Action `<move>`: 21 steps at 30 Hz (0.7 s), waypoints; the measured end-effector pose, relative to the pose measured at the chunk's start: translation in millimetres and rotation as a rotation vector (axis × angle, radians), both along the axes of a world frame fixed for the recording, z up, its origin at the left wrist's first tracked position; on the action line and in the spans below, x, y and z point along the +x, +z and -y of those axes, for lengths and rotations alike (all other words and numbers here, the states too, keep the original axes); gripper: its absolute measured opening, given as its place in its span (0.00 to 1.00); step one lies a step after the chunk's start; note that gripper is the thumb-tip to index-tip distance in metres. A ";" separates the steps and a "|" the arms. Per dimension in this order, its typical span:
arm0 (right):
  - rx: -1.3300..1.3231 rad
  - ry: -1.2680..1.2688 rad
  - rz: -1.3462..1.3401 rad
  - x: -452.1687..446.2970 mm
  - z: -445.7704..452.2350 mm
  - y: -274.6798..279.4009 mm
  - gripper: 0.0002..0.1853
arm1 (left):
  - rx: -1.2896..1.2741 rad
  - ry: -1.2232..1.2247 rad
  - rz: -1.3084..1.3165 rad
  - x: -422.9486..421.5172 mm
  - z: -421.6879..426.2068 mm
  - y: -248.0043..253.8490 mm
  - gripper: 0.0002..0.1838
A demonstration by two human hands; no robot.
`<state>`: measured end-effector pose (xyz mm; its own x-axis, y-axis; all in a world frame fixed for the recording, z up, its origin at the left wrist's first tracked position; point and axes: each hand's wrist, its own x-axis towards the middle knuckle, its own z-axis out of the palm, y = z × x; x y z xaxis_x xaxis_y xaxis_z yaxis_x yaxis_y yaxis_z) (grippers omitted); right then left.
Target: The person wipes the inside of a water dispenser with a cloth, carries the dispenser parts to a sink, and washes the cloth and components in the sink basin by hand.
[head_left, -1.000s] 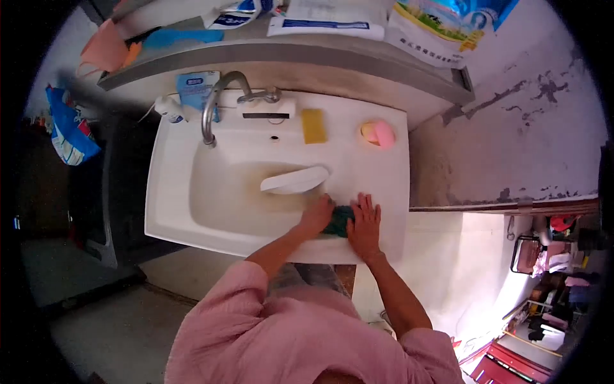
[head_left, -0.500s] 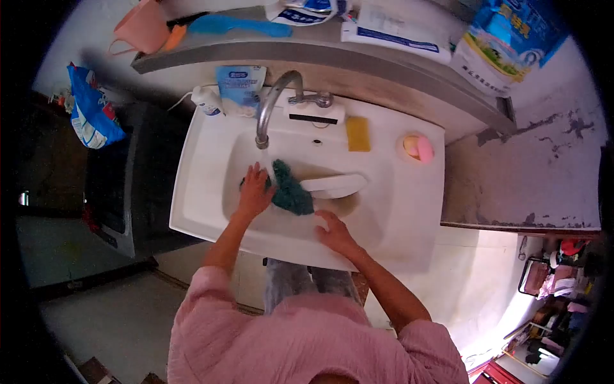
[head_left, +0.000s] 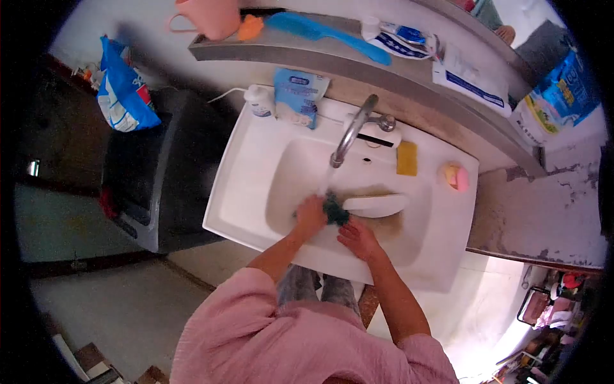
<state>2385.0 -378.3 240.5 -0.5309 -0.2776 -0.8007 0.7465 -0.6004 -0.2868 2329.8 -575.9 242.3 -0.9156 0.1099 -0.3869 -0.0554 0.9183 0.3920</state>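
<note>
Head view: left hand (head_left: 311,214) grips the dark green cloth (head_left: 334,210); right hand (head_left: 359,239) touches it, grip unclear.

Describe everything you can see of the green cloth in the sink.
The green cloth is dark, looks like rough-textured fabric, and is bunched into a crumpled wad. It is in the sink basin, below the faucet, between the left hand and right hand, both apparently touching it. A white curved piece lies close beside it; contact is unclear. The hands partly hide it.
</note>
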 end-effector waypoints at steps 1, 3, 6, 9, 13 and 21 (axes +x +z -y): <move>-0.088 -0.012 -0.029 -3.5 13.4 5.6 0.18 | 0.225 -0.060 0.040 9.8 4.4 11.6 0.27; -0.268 -0.044 -0.090 -15.0 40.5 17.1 0.19 | 0.671 -0.191 0.109 22.9 17.6 44.0 0.26; -0.067 -0.186 0.028 -24.7 64.0 47.2 0.21 | 0.530 -0.241 -0.286 34.8 62.3 115.5 0.33; 0.084 -0.076 -0.039 -25.0 65.6 20.9 0.25 | 0.069 -0.138 -0.496 25.5 141.0 106.9 0.37; 0.500 0.065 -0.160 -38.4 82.9 37.8 0.23 | -0.236 0.011 -0.524 -18.0 179.3 87.2 0.39; 0.945 0.385 -0.467 -69.5 91.1 41.1 0.15 | 0.655 0.029 -0.407 -37.4 39.5 36.2 0.27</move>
